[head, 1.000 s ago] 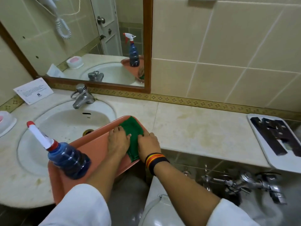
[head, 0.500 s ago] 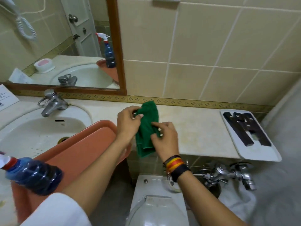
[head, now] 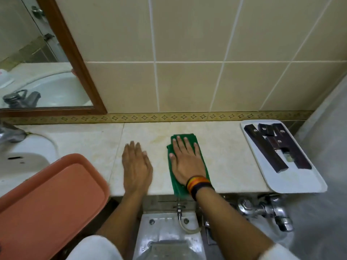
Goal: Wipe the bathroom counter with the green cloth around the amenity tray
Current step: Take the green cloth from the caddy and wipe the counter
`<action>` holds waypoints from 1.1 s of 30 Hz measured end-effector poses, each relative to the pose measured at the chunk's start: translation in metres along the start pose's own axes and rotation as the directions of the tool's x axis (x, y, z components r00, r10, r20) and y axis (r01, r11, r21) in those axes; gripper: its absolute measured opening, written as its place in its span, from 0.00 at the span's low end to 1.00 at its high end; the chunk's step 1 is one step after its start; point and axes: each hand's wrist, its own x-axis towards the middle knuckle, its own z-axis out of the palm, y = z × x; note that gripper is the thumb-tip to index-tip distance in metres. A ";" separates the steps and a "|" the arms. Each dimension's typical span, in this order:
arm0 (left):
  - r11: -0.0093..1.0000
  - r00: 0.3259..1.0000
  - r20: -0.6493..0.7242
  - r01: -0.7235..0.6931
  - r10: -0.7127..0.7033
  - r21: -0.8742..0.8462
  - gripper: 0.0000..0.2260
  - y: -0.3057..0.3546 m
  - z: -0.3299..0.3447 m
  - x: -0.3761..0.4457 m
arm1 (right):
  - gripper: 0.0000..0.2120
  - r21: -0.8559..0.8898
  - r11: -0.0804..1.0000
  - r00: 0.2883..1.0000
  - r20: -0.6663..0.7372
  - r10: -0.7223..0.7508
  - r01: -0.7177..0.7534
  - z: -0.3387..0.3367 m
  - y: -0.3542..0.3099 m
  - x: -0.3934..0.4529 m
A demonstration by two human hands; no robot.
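Lying flat under right hand (head: 185, 162): green cloth (head: 201, 147)

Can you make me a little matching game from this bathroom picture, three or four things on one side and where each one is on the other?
Things:
1. green cloth
2. left hand
3. white amenity tray
4. orange tray

Places:
A. flat on the bare counter, holding nothing
B. at the counter's right end, carrying dark packets
C. pressed flat under the right hand
D. lower left, by the sink

Pairs: 1-C, 2-A, 3-B, 4-D
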 end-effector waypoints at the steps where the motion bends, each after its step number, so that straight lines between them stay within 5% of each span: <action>1: 0.999 1.000 -0.002 0.031 -0.031 -0.014 0.24 0.001 0.004 0.002 | 0.30 -0.007 0.999 0.999 0.014 -0.039 0.039 -0.003 0.005 0.016; 5: 0.998 0.998 -0.001 0.062 -0.062 -0.015 0.22 0.007 0.001 -0.003 | 0.28 -0.009 0.997 0.996 0.051 -0.079 0.080 -0.009 0.012 0.002; 10: 0.998 0.998 0.015 0.059 -0.059 0.025 0.21 0.013 -0.002 0.000 | 0.28 -0.055 0.956 0.956 -0.086 0.282 -0.287 -0.007 0.073 -0.083; 16: 0.998 0.998 -0.031 0.060 -0.059 0.025 0.20 0.009 0.006 0.002 | 0.31 -0.072 0.871 0.874 -0.083 0.480 -0.485 -0.027 0.095 0.050; 19: 0.998 0.998 -0.032 0.062 -0.062 0.016 0.20 0.008 0.006 0.003 | 0.30 -0.065 0.925 0.926 -0.072 0.371 -0.376 -0.013 0.038 0.080; 21: 0.998 0.998 -0.012 0.063 -0.062 0.018 0.21 0.009 0.002 0.003 | 0.29 -0.075 0.987 0.989 -0.031 0.141 -0.143 -0.003 -0.003 0.060; 24: 0.996 0.996 0.030 0.081 -0.082 0.030 0.22 0.010 -0.003 0.000 | 0.27 -0.045 0.995 0.994 0.061 -0.091 0.094 0.003 -0.015 -0.001; 28: 0.998 0.998 0.017 0.058 -0.059 0.036 0.22 0.017 -0.006 0.000 | 0.26 -0.033 0.994 0.995 0.003 0.103 -0.103 -0.015 0.067 -0.062; 33: 0.998 0.999 -0.011 0.051 -0.050 0.047 0.22 0.015 0.002 0.001 | 0.29 -0.084 0.920 0.922 -0.091 0.376 -0.383 -0.034 0.114 0.016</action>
